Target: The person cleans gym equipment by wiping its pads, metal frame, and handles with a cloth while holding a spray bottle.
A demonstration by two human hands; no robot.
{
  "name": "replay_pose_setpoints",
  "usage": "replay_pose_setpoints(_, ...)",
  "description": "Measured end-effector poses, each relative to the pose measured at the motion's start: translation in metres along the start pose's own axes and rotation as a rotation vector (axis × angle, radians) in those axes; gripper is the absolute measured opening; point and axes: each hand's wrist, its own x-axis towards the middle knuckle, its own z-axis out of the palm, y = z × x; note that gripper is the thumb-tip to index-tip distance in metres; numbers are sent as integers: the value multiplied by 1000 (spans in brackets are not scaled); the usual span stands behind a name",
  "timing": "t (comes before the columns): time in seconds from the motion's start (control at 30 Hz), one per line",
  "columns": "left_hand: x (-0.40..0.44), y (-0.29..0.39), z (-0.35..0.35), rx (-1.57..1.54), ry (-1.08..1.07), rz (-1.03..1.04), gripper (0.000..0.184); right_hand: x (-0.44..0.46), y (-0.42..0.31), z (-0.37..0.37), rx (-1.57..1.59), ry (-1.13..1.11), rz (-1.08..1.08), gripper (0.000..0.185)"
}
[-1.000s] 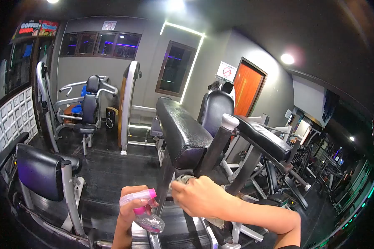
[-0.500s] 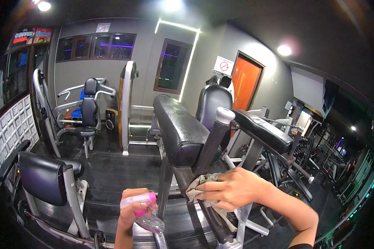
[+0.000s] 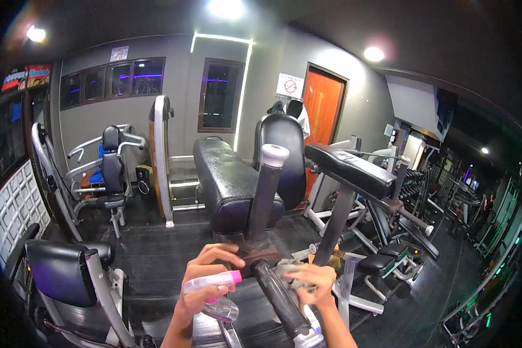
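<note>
My left hand [image 3: 198,293] is wrapped round a clear spray bottle [image 3: 223,311] with a pink-and-clear trigger head. Its upper fingers reach toward the joint of a padded gym machine's frame. Against the right side of that joint, my right hand [image 3: 318,285] grips a crumpled greyish cloth [image 3: 290,271], partly hidden behind the dark grip bar [image 3: 279,298]. This bar slants down toward me, between my two hands. Above the joint rises an upright black handle [image 3: 264,200] with a white end cap. A long black pad [image 3: 229,182] lies just behind it.
To the right stands another bench with a black pad [image 3: 354,168] and white-capped bars. A black seat back [image 3: 61,272] is at the lower left. Farther back are a shoulder machine [image 3: 113,165], a speaker [image 3: 145,180] and an orange door [image 3: 321,104].
My right hand and the cloth have shifted from the near side of the joint to its right side. My left hand has risen toward the frame with the spray bottle, and the view has turned slightly.
</note>
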Motion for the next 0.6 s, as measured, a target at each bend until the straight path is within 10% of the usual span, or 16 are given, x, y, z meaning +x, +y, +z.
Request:
replay_pose_setpoints(0.23, 12, -13, 5, -27, -29, 5, 40, 55, 11, 28, 465, 25, 713, 40)
replay_pose_setpoints(0.6, 10, -22, -4, -123, -99, -25, 41, -6, -18, 19, 657, 137, 738, 42)
